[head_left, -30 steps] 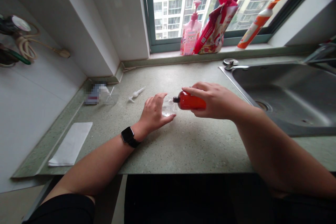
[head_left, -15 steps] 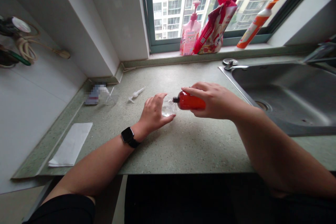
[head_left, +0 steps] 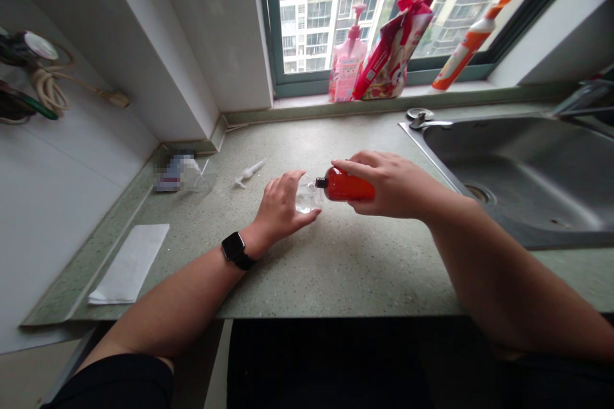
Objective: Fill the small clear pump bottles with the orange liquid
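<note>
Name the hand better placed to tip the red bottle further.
Right. The right hand grips the red bottle, its neck at the clear bottle, which the left hand holds on the counter.

A speckled green bench (head_left: 336, 268) runs under a window (head_left: 336, 6) in the upper middle, daylight and tower blocks beyond. White tiled walls (head_left: 52, 192) fill the left; a steel sink (head_left: 527, 166) sits right.

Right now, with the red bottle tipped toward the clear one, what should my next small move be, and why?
Probably raise the base of the red bottle slightly. The right hand holds it about level, its black neck at the mouth of the clear bottle, which the left hand steadies on the counter. No red shows inside the clear bottle, so a steeper tilt seems needed.
</note>
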Demonstrator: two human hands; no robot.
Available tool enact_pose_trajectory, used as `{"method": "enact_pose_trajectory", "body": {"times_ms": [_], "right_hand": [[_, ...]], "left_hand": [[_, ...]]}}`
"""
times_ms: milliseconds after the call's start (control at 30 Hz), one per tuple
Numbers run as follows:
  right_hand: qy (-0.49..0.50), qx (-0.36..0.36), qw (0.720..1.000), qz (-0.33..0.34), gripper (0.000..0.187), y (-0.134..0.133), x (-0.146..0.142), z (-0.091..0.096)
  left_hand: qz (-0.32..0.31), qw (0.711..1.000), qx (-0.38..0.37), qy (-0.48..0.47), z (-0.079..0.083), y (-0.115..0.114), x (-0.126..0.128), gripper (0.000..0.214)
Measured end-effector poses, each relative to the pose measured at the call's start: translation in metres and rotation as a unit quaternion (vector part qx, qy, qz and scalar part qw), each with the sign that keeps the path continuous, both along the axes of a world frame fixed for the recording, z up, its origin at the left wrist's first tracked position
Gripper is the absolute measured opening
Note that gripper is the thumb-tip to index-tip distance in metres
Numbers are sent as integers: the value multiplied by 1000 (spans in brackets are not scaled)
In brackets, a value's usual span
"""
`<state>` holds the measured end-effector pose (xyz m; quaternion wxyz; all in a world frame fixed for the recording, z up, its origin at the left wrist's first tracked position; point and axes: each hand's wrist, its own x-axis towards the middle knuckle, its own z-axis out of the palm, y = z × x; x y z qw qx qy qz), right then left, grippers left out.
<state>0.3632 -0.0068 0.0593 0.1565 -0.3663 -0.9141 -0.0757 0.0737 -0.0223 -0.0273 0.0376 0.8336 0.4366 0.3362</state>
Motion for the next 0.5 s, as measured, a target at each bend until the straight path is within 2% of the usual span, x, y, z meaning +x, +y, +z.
{"method": "enact_pose_trajectory", "body": {"times_ms": [500], "right_hand": [[17, -11, 1000, 6, 73, 3, -2, -5]], "left_hand": [[6, 1000, -2, -1, -2, 1, -2, 86]]}}
